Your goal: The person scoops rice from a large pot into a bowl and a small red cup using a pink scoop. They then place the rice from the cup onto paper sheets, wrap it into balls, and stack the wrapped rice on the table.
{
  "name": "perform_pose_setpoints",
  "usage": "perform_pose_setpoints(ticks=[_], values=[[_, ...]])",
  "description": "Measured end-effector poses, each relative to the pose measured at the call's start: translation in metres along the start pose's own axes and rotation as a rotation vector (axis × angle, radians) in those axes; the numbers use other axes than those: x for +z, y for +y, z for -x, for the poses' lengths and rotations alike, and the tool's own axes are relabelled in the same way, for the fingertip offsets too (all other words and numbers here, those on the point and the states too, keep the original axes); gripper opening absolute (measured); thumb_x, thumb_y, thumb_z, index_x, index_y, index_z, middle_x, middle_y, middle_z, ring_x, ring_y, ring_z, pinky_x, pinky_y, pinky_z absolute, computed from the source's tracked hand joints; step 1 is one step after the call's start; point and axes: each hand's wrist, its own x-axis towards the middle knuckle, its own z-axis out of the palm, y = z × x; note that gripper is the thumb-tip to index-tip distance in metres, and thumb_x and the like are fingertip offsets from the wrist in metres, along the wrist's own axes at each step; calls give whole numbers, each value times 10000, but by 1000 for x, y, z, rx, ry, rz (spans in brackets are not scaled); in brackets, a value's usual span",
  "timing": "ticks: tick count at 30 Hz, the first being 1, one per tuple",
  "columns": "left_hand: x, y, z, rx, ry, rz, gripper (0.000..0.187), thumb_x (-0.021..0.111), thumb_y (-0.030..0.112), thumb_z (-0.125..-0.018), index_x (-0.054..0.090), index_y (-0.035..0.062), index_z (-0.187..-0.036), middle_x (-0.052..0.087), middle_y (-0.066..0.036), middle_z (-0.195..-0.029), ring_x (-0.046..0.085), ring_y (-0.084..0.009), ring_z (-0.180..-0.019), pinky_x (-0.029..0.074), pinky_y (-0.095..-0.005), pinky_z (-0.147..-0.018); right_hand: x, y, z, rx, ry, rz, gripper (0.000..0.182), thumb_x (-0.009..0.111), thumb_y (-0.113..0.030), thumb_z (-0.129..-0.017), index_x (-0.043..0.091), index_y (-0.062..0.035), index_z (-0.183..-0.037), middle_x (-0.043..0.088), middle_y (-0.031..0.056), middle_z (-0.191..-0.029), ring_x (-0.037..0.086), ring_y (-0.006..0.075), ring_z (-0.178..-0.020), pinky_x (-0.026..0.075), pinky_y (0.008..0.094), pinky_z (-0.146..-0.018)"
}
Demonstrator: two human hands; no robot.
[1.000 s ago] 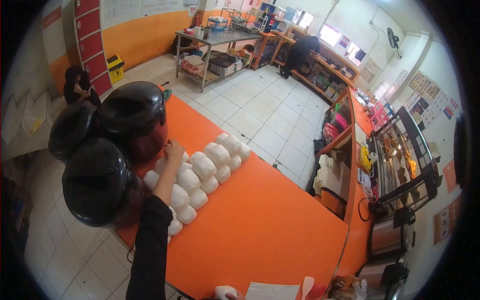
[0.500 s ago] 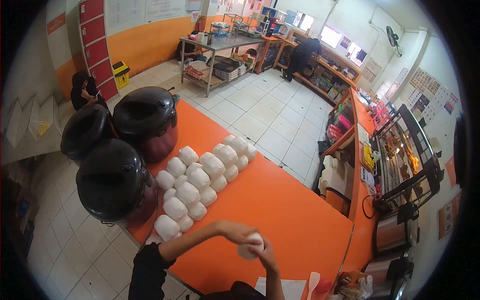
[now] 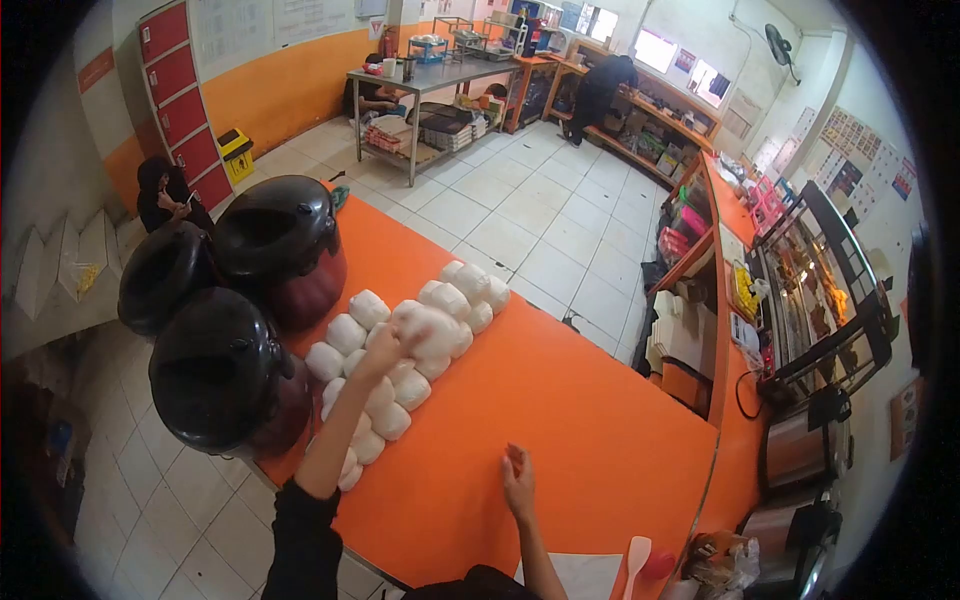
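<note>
Our left hand [image 3: 385, 350] now reaches out and sets a white wrapped packet [image 3: 428, 328] on the packet stack [image 3: 400, 372] mid-left of frame, fingers closed on it; 0.5 s ago both hands shaped it low center. Right hand [image 3: 517, 482] rests open on the orange table [image 3: 560, 420]. 3 black cookers [image 3: 225, 370] left. Wall posters unreadable.
</note>
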Motion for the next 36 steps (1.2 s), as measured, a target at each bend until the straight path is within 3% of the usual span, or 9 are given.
perform_pose_setpoints(ticks=[2,4,6,11,21,26,29,33,36], values=[[-19,-12,-41,175,172,79,450,691,398,-780,576,-7,-937,585,-25,-847,556,-105,-774,466,-236,-608,1,32,14,-182,54,301,167,529,-89,-835,551,-10,-980,543,139,-975,546,258,-922,457,339,-762],[-63,-48,-100,-178,156,-101,599,738,463,-705,548,-40,-969,597,-86,-895,566,-135,-815,479,-265,-664,2,39,13,-305,89,448,74,533,-6,-777,577,-15,-836,538,128,-868,547,259,-822,458,335,-681],[-77,-75,-136,37,499,-272,746,766,517,-631,515,-74,-1010,603,-176,-956,597,-213,-872,488,-321,-742,8,23,13,-349,133,420,75,529,41,-721,566,-23,-727,513,116,-785,529,261,-737,444,333,-613],[-97,-78,-170,-109,385,-559,868,765,533,-605,462,-113,-1100,582,-245,-1058,581,-308,-1007,475,-366,-820,4,24,15,-278,124,354,74,547,21,-691,576,-47,-701,537,100,-755,532,244,-730,442,324,-611],[-87,-90,-181,-77,173,-1300,373,510,320,-882,644,-28,-859,605,-241,-887,569,-358,-911,428,-442,-814,4,27,13,-269,126,356,98,523,55,-652,567,-26,-684,536,98,-768,543,243,-735,452,323,-607],[-25,-32,-135,470,301,-937,300,414,222,-920,630,15,-892,628,-167,-811,601,-294,-811,452,-399,-765,2,31,15,-307,112,344,81,535,37,-653,569,-33,-676,534,96,-744,543,243,-724,452,320,-612],[37,58,-68,311,-144,-326,283,405,187,-935,602,-3,-862,599,-55,-714,553,-128,-681,443,-265,-658,-1,37,12,-372,83,349,46,551,-13,-689,583,-40,-672,528,96,-737,538,248,-715,448,331,-645],[94,161,47,608,-509,25,577,262,402,-973,608,-51,-889,625,-123,-875,603,-200,-820,474,-328,-763,-14,47,2,-313,-175,313,167,535,-179,-816,627,-42,-789,574,110,-803,564,239,-790,447,341,-718],[108,219,150,774,-438,167,740,169,525,-944,623,-56,-877,641,-173,-878,618,-248,-796,462,-353,-793,-44,-31,0,79,-400,-528,380,459,-344,-902,602,-5,-994,612,145,-979,561,241,-958,429,368,-801]])
